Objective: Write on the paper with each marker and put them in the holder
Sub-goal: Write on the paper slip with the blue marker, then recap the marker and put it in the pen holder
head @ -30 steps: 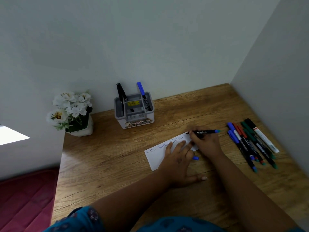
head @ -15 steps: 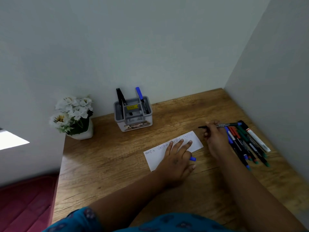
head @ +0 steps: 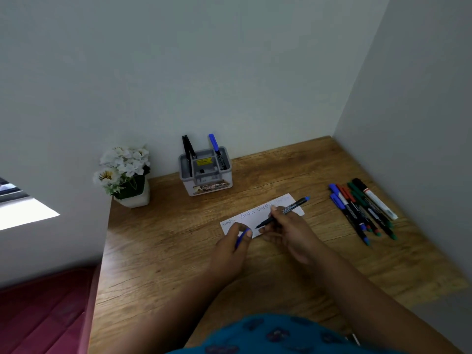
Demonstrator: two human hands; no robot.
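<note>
A white strip of paper with handwriting lies on the wooden desk. My right hand grips an uncapped black marker with a blue end, its tip pointing left over the paper. My left hand pinches the blue cap at the paper's near left corner. A grey holder stands at the back with a black marker and a blue-capped marker in it. Several capped markers lie in a row at the right.
A white pot of white flowers stands at the desk's back left corner. Walls close the back and the right side. The desk's left edge drops to a red mat on the floor.
My right hand came back from the marker row to the paper with the marker. My left hand lifted off the paper and picked up the blue cap.
</note>
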